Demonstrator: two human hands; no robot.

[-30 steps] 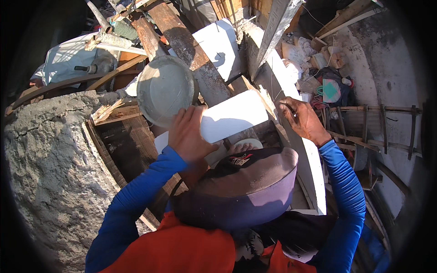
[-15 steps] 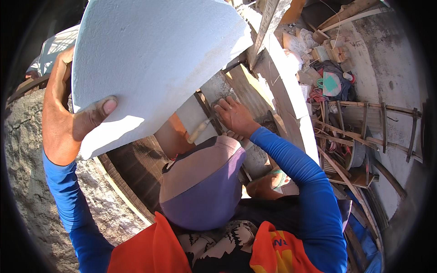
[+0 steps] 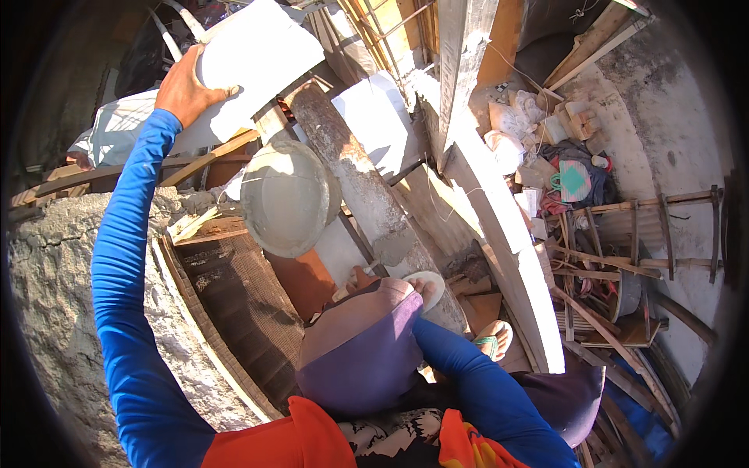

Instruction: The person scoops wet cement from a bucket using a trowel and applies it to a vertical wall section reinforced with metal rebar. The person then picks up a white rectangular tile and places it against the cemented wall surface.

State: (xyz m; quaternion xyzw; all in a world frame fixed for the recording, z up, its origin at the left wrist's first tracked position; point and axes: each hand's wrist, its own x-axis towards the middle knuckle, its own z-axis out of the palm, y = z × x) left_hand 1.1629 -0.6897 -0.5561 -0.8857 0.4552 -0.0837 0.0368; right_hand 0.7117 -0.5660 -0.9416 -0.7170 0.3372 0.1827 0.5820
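At the upper left my left hand (image 3: 191, 90) grips the edge of a white foam-like panel (image 3: 265, 51), thumb on its face and fingers behind the rim. My right sleeve passes behind my bent knee (image 3: 359, 335), covered in grey and purple cloth. Beyond the knee, little of my right hand (image 3: 363, 277) shows; its fingers appear closed at a pale wooden tool handle (image 3: 341, 293), and the tool's head is hidden. A grey, cement-crusted basin (image 3: 285, 199) stands between the two hands. Beside it runs a rough plank (image 3: 343, 144) with wet-looking grey mortar on its nearer part.
A rough masonry wall top (image 3: 62, 288) lies along my left, beside a dark mesh-covered frame (image 3: 230, 300). Upright and slanting timber (image 3: 503, 234) closes off the right. Past it are bags and clothes (image 3: 577, 175) and a bamboo rack (image 3: 647, 230). My sandalled foot (image 3: 491, 339) is near the timber.
My left hand has carried the panel away to the upper left, uncovering the basin and plank. My right hand has drawn back toward the knee and the wooden handle.
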